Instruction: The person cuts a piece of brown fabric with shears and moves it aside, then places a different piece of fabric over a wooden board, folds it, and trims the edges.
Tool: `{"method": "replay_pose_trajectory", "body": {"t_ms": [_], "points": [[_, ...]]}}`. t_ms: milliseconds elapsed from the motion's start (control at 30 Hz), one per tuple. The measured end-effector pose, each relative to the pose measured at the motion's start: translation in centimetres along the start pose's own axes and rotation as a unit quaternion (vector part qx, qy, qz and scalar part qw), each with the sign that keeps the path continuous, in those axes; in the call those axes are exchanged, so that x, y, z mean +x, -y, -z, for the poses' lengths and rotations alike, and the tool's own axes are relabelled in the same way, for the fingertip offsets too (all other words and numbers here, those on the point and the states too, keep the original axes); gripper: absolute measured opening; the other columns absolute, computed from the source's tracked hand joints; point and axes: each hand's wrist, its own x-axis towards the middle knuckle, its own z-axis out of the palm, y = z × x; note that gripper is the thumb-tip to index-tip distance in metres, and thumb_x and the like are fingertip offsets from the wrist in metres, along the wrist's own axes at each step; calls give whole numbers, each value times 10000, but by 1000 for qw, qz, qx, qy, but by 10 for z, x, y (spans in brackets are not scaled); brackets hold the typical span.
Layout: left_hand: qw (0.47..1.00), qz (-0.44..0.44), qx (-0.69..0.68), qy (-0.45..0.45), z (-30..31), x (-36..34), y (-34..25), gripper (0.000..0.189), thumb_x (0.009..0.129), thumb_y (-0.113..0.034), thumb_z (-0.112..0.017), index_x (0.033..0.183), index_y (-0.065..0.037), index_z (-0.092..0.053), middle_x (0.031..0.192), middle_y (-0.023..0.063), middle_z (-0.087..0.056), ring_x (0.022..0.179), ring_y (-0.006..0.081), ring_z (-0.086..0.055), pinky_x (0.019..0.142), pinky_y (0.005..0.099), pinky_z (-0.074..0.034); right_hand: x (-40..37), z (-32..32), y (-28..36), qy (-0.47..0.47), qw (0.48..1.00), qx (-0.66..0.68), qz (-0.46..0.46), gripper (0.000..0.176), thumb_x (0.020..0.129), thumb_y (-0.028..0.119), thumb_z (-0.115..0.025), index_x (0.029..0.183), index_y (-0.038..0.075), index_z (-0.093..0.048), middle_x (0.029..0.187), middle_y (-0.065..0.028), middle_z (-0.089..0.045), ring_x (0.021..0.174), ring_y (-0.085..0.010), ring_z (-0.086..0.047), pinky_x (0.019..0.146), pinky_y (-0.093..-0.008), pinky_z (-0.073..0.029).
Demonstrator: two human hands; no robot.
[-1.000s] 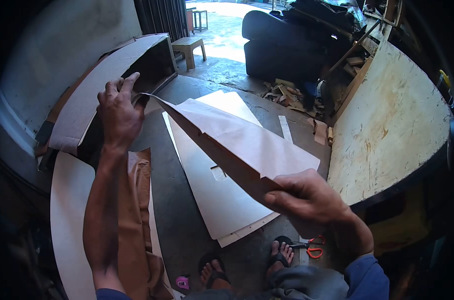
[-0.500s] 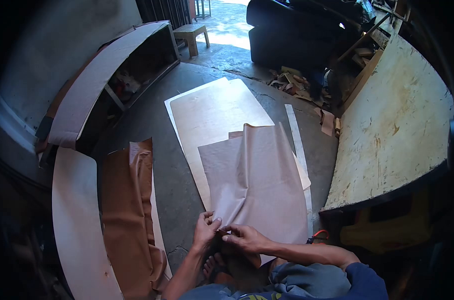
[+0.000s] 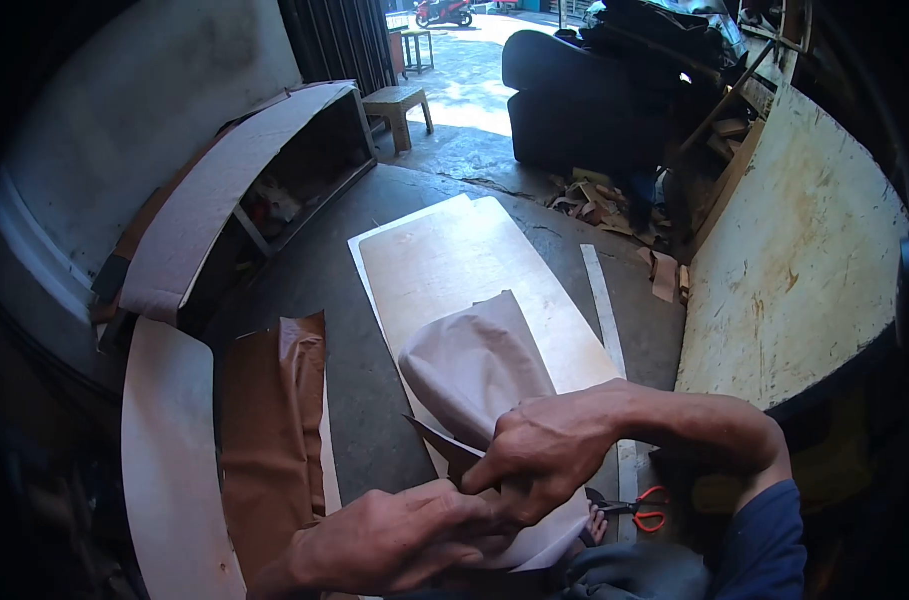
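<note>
A sheet of pale pinkish-brown upholstery material (image 3: 464, 365) is raised in front of me, its far part folded over in a rounded bulge. A darker underside shows along its left edge. My right hand (image 3: 564, 450) is closed on this sheet, fingers curled down. Close against it, my left hand (image 3: 384, 535) is also closed, pinching the near edge; its fingertips are partly hidden. Beneath the sheet lie large pale flat panels (image 3: 434, 250) on the floor.
Red-handled scissors (image 3: 651, 517) lie at right by a long pale strip (image 3: 602, 300). Folded brown leatherette (image 3: 269, 440) and a curved pale board (image 3: 169, 450) lie left. A curved frame (image 3: 209, 180), a stool (image 3: 399, 105) and a large worn panel (image 3: 794, 250) stand around.
Both hands have risen toward the camera and come together, pulling the sheet up and folding it back. More of the panels and the scissors now show. The view has tilted up slightly.
</note>
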Motion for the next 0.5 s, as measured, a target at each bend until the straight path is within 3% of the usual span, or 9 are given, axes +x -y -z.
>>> {"method": "replay_pose_trajectory", "body": {"t_ms": [33,100,133,200,267,333,400,467,500], "points": [[1000,-3,8,-7,7,-8,-9,292,809,-23,-665,1099,-43,-629,864,146,-641,775,321,-668,655,395,-529,-7,8,16,13,1000,12,-9,291,878,292,-630,873,22,-520,669,-202,-601,691,-425,-607,658,-502,-459],[998,44,-21,-25,23,-23,-23,313,832,-200,-774,1084,-56,-656,896,121,-686,819,253,-701,677,310,-556,-19,23,40,69,992,-83,-60,273,894,306,-626,868,40,-576,684,-193,-618,681,-409,-619,643,-485,-483],[990,17,126,52,35,-33,-35,445,887,-149,-688,1287,-58,-517,1038,148,-664,947,315,-673,783,378,-550,-25,28,50,91,981,-140,-100,268,895,313,-630,872,47,-601,686,-189,-623,677,-401,-625,639,-480,-492],[994,71,78,25,52,-44,-53,418,884,-125,-696,1258,-31,-536,1093,164,-661,998,325,-663,841,387,-538,-45,40,61,116,974,-142,-133,244,903,309,-627,896,67,-646,699,-177,-640,684,-375,-643,651,-475,-510],[992,78,102,-16,67,-57,-72,387,887,-123,-691,1236,-16,-560,1116,172,-659,1008,334,-660,856,381,-535,-61,51,69,51,987,-127,-82,270,908,310,-636,874,42,-643,733,-152,-649,695,-343,-654,654,-452,-519],[988,88,116,-56,82,-66,-72,358,891,-121,-686,1213,-1,-584,1139,181,-657,1017,343,-657,871,376,-531,-61,57,80,-202,941,-162,219,250,917,230,-661,835,-1,-615,761,-117,-632,705,-294,-655,630,-409,-513],[968,93,201,-122,95,-68,-69,263,800,-182,-800,1003,-51,-696,792,88,-686,717,228,-701,643,297,-559,-58,61,90,-171,959,-66,215,237,914,181,-675,797,-4,-586,744,-90,-599,687,-262,-636,593,-378,-483],[960,18,239,-144,111,-56,-61,220,725,-84,-803,927,-59,-721,729,72,-672,635,217,-688,605,297,-549,-51,69,98,-139,967,33,210,245,912,132,-690,759,-7,-558,727,-63,-566,668,-230,-617,555,-348,-454],[948,25,283,-145,119,-54,-57,255,673,-53,-795,918,-66,-724,735,74,-673,637,217,-688,595,300,-542,-46,79,101,-94,979,-1,182,184,944,193,-648,952,11,-620,821,-93,-637,687,-219,-645,582,-308,-489]]}}
